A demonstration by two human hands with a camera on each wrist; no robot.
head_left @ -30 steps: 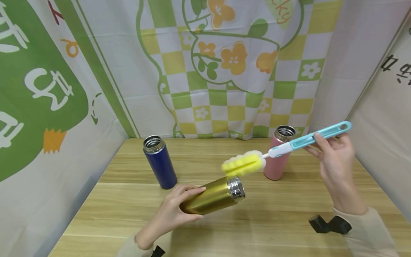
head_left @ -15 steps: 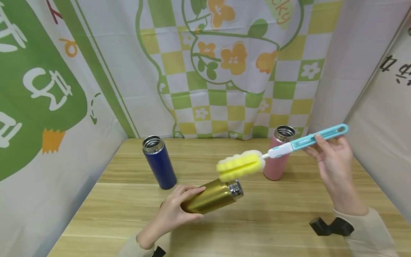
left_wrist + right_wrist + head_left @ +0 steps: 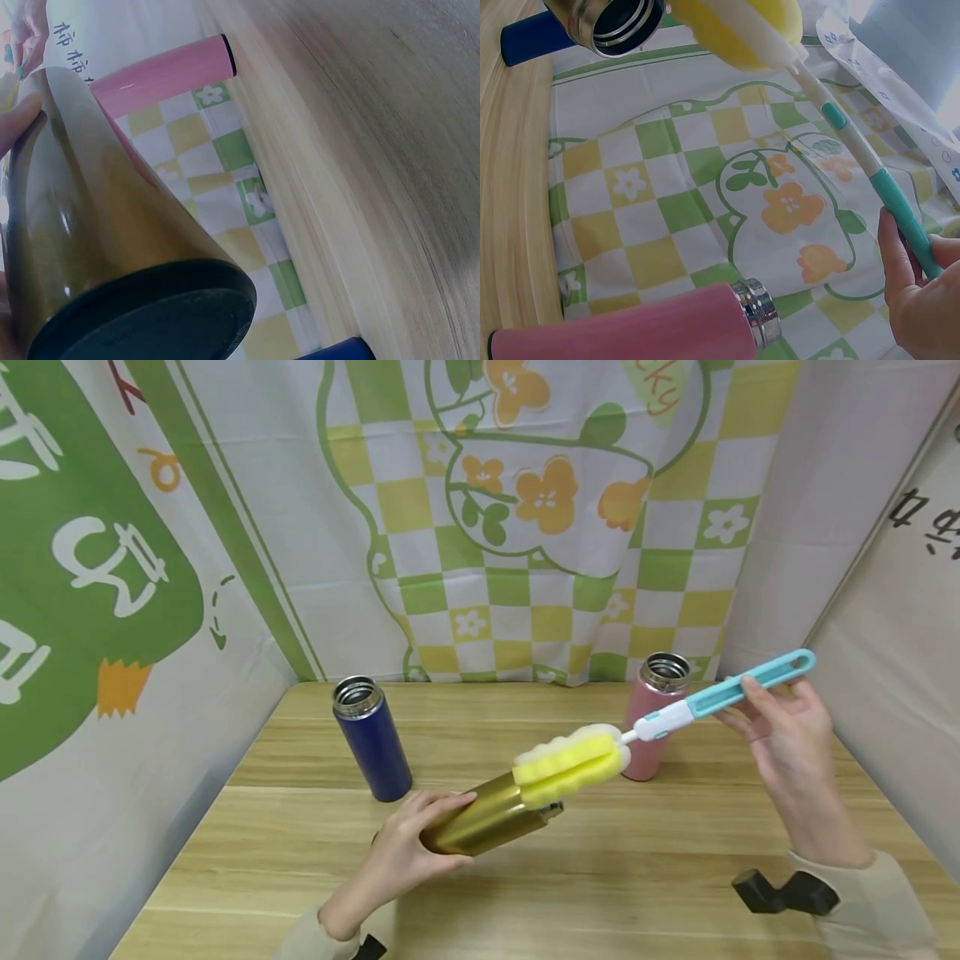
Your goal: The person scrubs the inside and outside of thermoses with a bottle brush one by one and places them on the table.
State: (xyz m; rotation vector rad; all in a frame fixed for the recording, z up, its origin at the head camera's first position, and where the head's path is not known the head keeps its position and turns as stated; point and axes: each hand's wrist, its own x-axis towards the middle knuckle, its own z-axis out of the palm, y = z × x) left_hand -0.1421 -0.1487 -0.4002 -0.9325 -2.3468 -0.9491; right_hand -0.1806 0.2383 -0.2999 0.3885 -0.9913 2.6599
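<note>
My left hand [image 3: 405,852] grips a gold thermos bottle [image 3: 480,818] around its lower half. The bottle lies tilted above the table, its uncapped metal mouth facing right; in the left wrist view its dark base [image 3: 157,315] faces the camera. My right hand [image 3: 798,747] pinches the teal handle of a bottle brush [image 3: 573,764], thumb on top. The brush's yellow-and-white sponge head hides much of the bottle's neck in the head view. Seen from the right wrist, the sponge [image 3: 742,34] is outside the bottle, beside its open mouth [image 3: 622,26].
A blue thermos bottle [image 3: 375,747] stands uncapped at the back left of the wooden table [image 3: 300,860]. An uncapped pink one [image 3: 647,706] stands at the back right, partly behind the brush. Printed cloth [image 3: 480,610] hangs at the table's back edge, with more fabric along both sides.
The brush first shifted slightly left, then moved down and a little right, so its sponge now overlaps the gold bottle's neck in the head view. The left hand and bottle have barely moved.
</note>
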